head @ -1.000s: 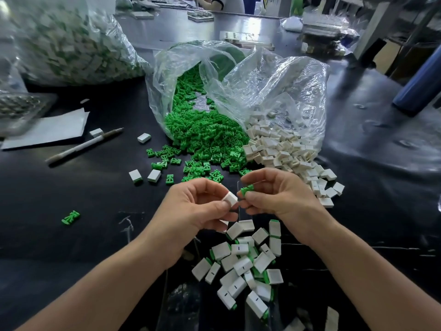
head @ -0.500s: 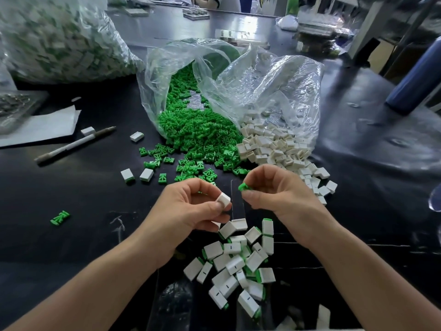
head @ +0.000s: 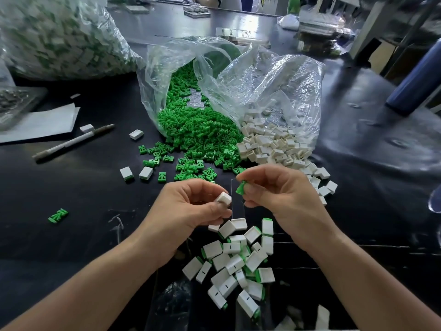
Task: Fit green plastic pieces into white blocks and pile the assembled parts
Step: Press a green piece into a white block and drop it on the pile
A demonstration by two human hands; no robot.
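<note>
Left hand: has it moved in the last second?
No. The left hand still pinches the white block at the same spot just beyond the pile of assembled parts; the frame shift is camera motion.

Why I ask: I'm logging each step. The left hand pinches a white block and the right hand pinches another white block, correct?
Not quite. The left hand does pinch a white block, but the head view shows the right hand pinching a green piece instead.
</note>
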